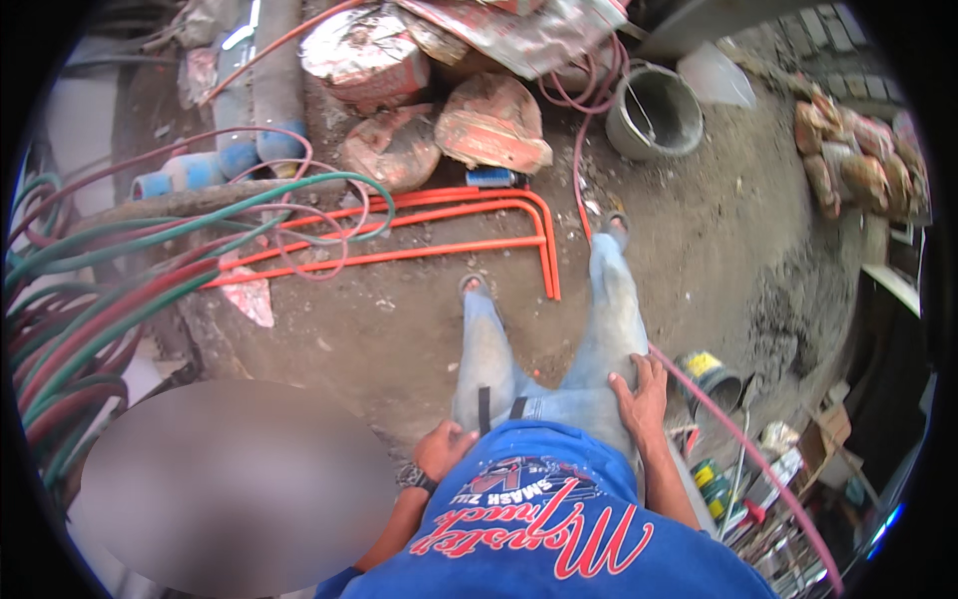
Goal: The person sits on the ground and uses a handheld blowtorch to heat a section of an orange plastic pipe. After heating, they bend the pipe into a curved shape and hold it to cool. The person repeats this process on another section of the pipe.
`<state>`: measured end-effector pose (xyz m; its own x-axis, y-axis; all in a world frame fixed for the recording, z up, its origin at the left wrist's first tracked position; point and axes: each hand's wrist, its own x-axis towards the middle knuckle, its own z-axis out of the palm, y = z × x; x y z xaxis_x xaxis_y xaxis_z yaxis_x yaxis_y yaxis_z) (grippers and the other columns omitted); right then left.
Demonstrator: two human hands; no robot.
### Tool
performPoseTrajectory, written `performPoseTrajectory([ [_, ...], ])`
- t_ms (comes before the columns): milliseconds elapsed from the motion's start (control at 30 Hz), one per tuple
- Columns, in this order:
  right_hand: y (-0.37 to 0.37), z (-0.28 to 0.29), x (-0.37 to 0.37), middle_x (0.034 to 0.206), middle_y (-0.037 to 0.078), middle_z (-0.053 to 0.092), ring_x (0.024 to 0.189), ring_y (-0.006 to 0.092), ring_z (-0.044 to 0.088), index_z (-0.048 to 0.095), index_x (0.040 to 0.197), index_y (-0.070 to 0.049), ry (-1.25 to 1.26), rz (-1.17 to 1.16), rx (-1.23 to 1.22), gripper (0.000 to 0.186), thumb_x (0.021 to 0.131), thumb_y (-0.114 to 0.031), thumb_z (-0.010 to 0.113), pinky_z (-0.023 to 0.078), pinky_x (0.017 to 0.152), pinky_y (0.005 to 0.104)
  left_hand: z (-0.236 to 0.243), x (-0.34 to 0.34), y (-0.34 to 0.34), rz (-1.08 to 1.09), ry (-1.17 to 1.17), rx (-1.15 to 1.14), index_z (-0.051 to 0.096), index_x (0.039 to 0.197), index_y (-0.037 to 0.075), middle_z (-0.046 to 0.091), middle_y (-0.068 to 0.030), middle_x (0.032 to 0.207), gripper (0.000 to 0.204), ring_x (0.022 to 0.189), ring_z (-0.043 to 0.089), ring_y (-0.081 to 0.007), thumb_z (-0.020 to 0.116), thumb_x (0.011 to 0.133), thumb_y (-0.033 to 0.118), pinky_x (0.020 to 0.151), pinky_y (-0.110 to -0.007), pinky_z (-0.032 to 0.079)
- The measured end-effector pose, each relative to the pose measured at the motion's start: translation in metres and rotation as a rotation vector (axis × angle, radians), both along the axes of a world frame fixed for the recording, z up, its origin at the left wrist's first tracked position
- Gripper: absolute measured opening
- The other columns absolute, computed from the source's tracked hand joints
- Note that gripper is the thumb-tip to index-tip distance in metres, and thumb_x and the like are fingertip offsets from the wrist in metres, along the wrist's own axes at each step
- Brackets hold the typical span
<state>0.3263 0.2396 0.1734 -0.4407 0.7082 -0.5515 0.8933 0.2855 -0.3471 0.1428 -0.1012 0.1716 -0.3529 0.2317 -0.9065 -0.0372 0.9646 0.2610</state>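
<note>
My left hand (443, 447), with a watch on the wrist, is at my left hip beside my jeans; its fingers are curled, and what they hold, if anything, is hidden. My right hand (639, 391) rests open on my right thigh. My legs in pale, dusty jeans (611, 309) reach forward over the dirt ground, sandals on the feet. Beyond my feet lie bent orange pipes (481, 241). A pink hose (738, 444) runs past my right side.
Coiled green and red hoses (90, 329) fill the left, near blue-ended pipes (194, 172). Dusty sacks (489, 120), a bucket (654, 112) and a clear plastic piece (718, 75) lie ahead. More sacks (858, 165), a dark bucket (711, 384) and clutter (818, 449) are right.
</note>
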Motion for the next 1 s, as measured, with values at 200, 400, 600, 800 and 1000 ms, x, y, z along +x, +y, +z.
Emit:
performPoseTrajectory([
  [200, -0.102, 0.032, 0.067, 0.134, 0.020, 0.062, 0.120, 0.0420, 0.060, 0.068, 0.131, -0.005, 0.007, -0.073, -0.151, 0.051, 0.089, -0.033, 0.079, 0.049, 0.103, 0.0475, -0.017, 0.016, -0.065, 0.078, 0.005, 0.253, 0.071, 0.102, 0.008, 0.076, -0.0173, 0.095, 0.039, 0.088, 0.075, -0.0346, 0.075, 0.094, 0.046, 0.076, -0.043, 0.057],
  [400, -0.171, -0.035, 0.103, 0.110, 0.025, 0.072, 0.101, 0.0404, 0.070, 0.070, 0.121, 0.002, 0.139, -0.319, -0.193, 0.039, 0.093, -0.025, 0.075, 0.053, 0.093, 0.0455, 0.019, -0.010, -0.048, 0.036, -0.082, 0.218, 0.071, 0.107, 0.004, 0.077, -0.0135, 0.095, 0.036, 0.082, 0.072, -0.0236, 0.077, 0.095, 0.038, 0.072, -0.037, 0.055],
  [600, -0.214, -0.037, 0.208, 0.095, 0.024, 0.076, 0.090, 0.0317, 0.075, 0.073, 0.106, 0.002, 0.036, -0.465, -0.140, 0.030, 0.093, -0.026, 0.071, 0.056, 0.083, 0.0435, -0.014, 0.034, 0.049, -0.396, 0.142, 0.504, 0.071, 0.105, 0.006, 0.073, -0.0178, 0.091, 0.036, 0.087, 0.072, -0.0364, 0.072, 0.095, 0.040, 0.078, -0.046, 0.056],
  [800, -0.262, 0.008, 0.277, 0.075, 0.014, 0.072, 0.065, 0.0211, 0.069, 0.071, 0.098, 0.004, 0.026, -0.664, -0.457, 0.025, 0.092, -0.020, 0.071, 0.056, 0.063, 0.0386, -0.034, 0.214, 0.143, -1.198, -0.350, 0.581, 0.074, 0.108, 0.003, 0.075, -0.0241, 0.104, 0.048, 0.101, 0.073, -0.0425, 0.070, 0.092, 0.048, 0.089, -0.053, 0.055],
  [1000, -0.291, 0.012, 0.306, 0.075, 0.006, 0.070, 0.063, 0.0121, 0.063, 0.071, 0.094, 0.001, 0.210, -0.929, -0.610, 0.014, 0.092, -0.013, 0.071, 0.050, 0.057, 0.0293, -0.036, 0.303, 0.119, -1.543, -0.439, 0.435, 0.074, 0.118, -0.004, 0.075, -0.0276, 0.113, 0.055, 0.107, 0.072, -0.0439, 0.073, 0.086, 0.041, 0.092, -0.050, 0.058],
])
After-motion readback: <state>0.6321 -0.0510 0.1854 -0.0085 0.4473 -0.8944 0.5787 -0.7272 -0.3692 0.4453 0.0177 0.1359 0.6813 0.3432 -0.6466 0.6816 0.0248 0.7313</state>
